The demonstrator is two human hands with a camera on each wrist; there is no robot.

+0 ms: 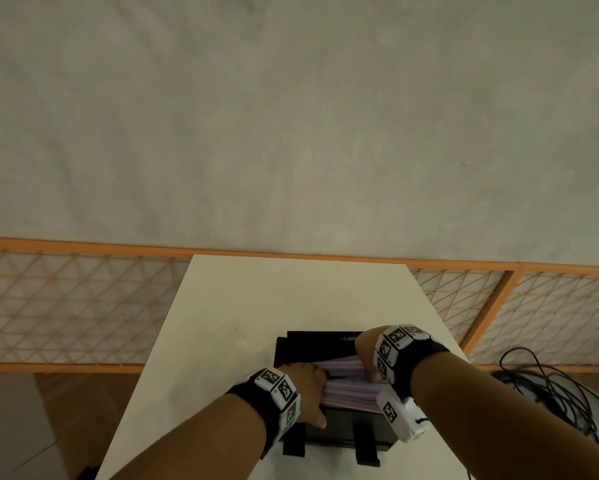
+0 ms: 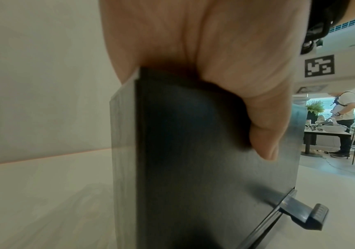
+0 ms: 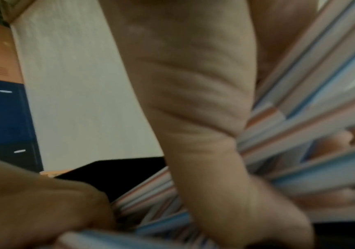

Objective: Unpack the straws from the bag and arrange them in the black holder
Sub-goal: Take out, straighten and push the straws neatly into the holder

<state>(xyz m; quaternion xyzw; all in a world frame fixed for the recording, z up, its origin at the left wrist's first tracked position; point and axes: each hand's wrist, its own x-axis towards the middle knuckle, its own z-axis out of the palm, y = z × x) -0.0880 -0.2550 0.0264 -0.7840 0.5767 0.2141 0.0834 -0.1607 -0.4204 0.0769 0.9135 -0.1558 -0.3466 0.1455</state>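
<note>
From above, the black holder sits near the front edge of the white table, full of striped straws lying across it. The left hand wraps the holder's left end, thumb down its front wall. The right hand has its fingers dug into the straws at the right end. Both wristbands carry black-and-white square code tags, with no readable words.

At the left wrist, the left hand clamps the holder wall, thumb pressed flat on it. Another code tag shows behind.

At the right wrist, the picture is blurred; the right hand has fingers curled among the straws.
</note>
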